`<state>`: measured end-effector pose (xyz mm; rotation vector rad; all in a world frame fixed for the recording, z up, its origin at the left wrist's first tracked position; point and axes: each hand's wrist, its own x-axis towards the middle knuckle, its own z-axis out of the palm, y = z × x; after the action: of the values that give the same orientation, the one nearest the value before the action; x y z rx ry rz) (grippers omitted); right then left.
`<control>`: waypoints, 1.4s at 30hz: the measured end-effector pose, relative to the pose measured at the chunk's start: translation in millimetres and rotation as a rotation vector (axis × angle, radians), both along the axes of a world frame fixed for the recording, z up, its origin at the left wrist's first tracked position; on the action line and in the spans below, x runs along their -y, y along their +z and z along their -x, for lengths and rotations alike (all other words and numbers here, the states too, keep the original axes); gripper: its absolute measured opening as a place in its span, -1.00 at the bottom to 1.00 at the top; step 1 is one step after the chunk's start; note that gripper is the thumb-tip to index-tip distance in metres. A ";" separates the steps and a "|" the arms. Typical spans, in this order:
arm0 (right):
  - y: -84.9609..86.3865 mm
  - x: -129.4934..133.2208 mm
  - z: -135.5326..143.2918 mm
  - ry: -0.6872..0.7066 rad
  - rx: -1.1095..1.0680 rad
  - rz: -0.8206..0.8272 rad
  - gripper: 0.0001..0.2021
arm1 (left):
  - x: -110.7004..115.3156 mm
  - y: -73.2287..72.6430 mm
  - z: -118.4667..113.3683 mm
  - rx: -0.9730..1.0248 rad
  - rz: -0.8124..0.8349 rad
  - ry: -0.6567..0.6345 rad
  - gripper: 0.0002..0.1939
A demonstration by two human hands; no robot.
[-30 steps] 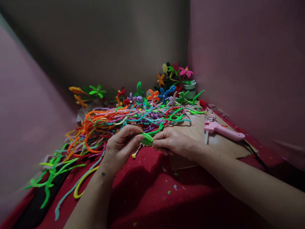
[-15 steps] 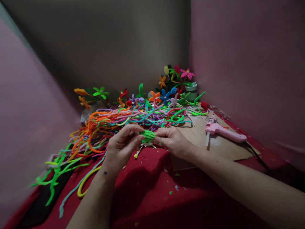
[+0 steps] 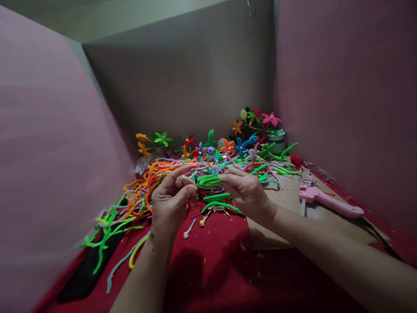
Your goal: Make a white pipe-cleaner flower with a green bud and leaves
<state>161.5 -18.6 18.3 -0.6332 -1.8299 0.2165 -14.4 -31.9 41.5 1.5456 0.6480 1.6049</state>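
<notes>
A small bundle of green pipe cleaner loops (image 3: pixel 209 181) is held level between my two hands above the red cloth (image 3: pixel 208 265). My left hand (image 3: pixel 174 193) pinches its left end between thumb and fingers. At its right end, the fingertips of my right hand (image 3: pixel 246 191) are closed on it. Just below lie green pipe cleaner pieces (image 3: pixel 221 204) and thin stems with a yellow tip (image 3: pixel 202 221).
Behind my hands spreads a tangled pile of coloured pipe cleaners (image 3: pixel 156 174), with fuzzy flowers (image 3: pixel 241 147) and a lidded jar (image 3: pixel 276 141) at the back. A pink glue gun (image 3: pixel 332 202) rests on a brown board (image 3: pixel 276 237) at right.
The view has shifted, so the scene sits lower and further right. The green bundle now shows more fully between my hands, and green pieces below it have come into sight.
</notes>
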 end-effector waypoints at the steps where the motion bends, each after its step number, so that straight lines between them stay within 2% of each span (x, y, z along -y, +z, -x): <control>1: -1.7 -0.2 0.4 -0.015 -0.005 -0.022 -0.79 | -0.3 -0.3 1.0 -0.007 0.005 0.008 -0.68; 7: -14.9 1.2 -0.9 -0.033 0.051 -0.071 -0.80 | 3.0 -5.1 0.2 -0.150 0.000 0.073 -0.82; 16: -22.1 0.5 -6.7 -0.179 0.161 -0.084 -0.79 | 6.4 -9.2 -6.9 -0.274 -0.039 0.183 -0.90; 24: -27.0 -2.4 -8.7 -0.342 0.313 -0.141 -0.73 | 5.9 -10.7 -15.2 -0.266 0.043 0.212 -0.94; 30: -32.4 -5.9 -10.5 -0.455 0.474 -0.241 -0.78 | 3.0 -11.6 -19.2 -0.246 0.128 0.267 -0.95; 33: -33.1 -5.8 -9.9 -0.477 0.542 -0.256 -0.78 | -1.1 -15.6 -18.6 -0.240 0.146 0.261 -0.92; 38: -31.3 -3.3 -8.1 -0.475 0.646 -0.159 -0.78 | -8.7 -24.7 -15.4 -0.185 0.219 0.211 -0.88; 42: -33.8 -4.9 -8.5 -0.487 0.681 -0.145 -0.81 | -11.1 -27.5 -15.2 -0.143 0.261 0.159 -0.85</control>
<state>170.0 -13.7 -15.5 -1.1152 -2.2246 -0.5117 0.8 -20.8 14.1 1.4514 1.0390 1.4641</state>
